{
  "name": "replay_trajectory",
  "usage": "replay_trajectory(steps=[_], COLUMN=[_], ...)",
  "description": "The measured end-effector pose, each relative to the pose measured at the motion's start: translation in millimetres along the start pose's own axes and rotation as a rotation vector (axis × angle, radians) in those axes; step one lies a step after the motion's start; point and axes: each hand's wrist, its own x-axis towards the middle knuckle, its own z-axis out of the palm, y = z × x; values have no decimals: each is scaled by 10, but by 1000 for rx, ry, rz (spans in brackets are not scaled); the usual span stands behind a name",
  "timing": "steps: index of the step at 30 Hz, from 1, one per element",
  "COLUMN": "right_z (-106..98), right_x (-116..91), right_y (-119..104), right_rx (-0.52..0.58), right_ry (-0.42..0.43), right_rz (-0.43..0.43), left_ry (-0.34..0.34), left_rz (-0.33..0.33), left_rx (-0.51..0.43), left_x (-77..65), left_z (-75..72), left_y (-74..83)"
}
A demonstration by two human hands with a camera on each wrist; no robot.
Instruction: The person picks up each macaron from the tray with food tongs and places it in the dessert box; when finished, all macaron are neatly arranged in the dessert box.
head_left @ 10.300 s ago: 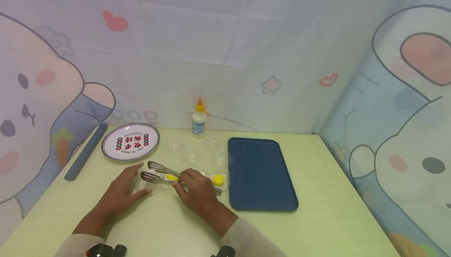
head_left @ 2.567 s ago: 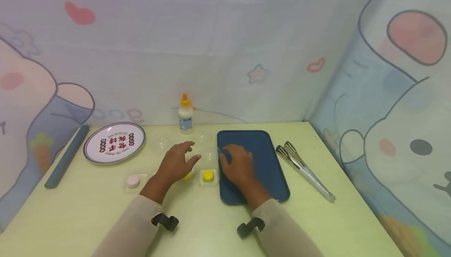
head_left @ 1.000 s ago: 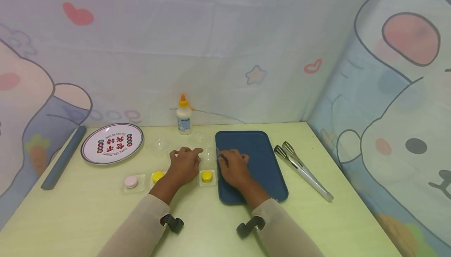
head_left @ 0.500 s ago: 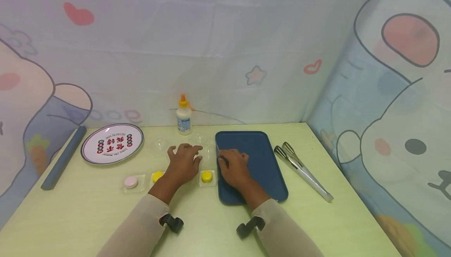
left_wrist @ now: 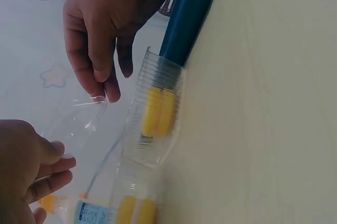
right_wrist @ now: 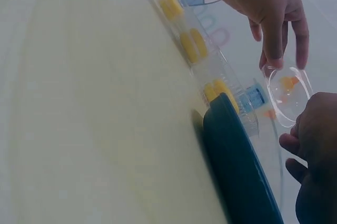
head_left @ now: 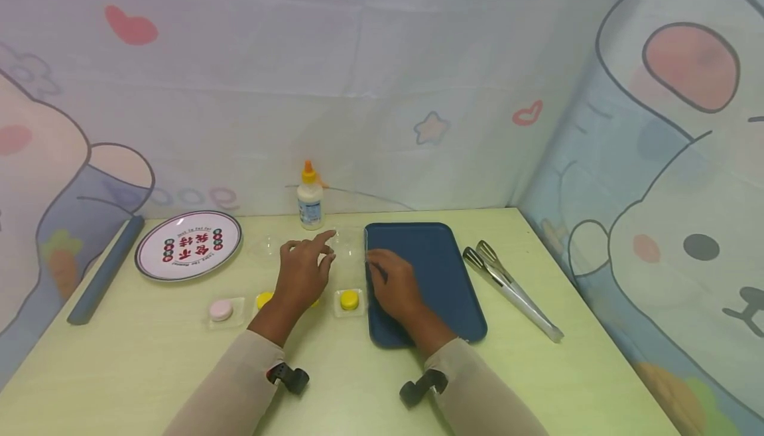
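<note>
Both hands hold a clear plastic dome lid (head_left: pixel 349 245) above the table's back part. My left hand (head_left: pixel 302 273) pinches its left edge; in the left wrist view the thumb and fingers are at the lid (left_wrist: pixel 79 124). My right hand (head_left: pixel 395 285) pinches the opposite edge over the blue tray's left side, as the lid (right_wrist: pixel 287 98) shows in the right wrist view. Below stands a row of clear plastic bases with macarons: a pink macaron (head_left: pixel 221 310) at left, a yellow macaron (head_left: pixel 264 299), another mostly behind my left hand, and a yellow macaron (head_left: pixel 349 299) near the tray.
A dark blue tray (head_left: pixel 436 277) lies right of the macarons, with metal tongs (head_left: pixel 513 293) beyond it. A glue bottle (head_left: pixel 310 205) stands at the back. Another clear lid (head_left: pixel 268 245), a printed plate (head_left: pixel 188 246) and a blue-grey bar (head_left: pixel 107 270) are at left.
The tongs, earlier in my right hand, now lie right of the tray. The clear lids were lying behind the macarons; one is now raised between both hands. My left hand has shifted slightly left.
</note>
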Motion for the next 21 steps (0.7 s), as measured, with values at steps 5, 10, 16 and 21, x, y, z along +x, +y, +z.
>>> replay_trajectory(steps=[5, 10, 16, 21], right_z=[27, 33, -29, -111], right_x=[9, 5, -7, -30], right_y=[-13, -28, -97, -169], right_rx=[52, 112, 229, 267], right_ry=[73, 143, 94, -13], right_rz=[-20, -13, 100, 105], left_ry=[-15, -68, -137, -154], left_rz=[-32, 8, 44, 66], left_rx=[-74, -108, -235, -282], left_x=[32, 8, -58, -118], left_z=[-67, -119, -207, -302], left_y=[5, 21, -1, -5])
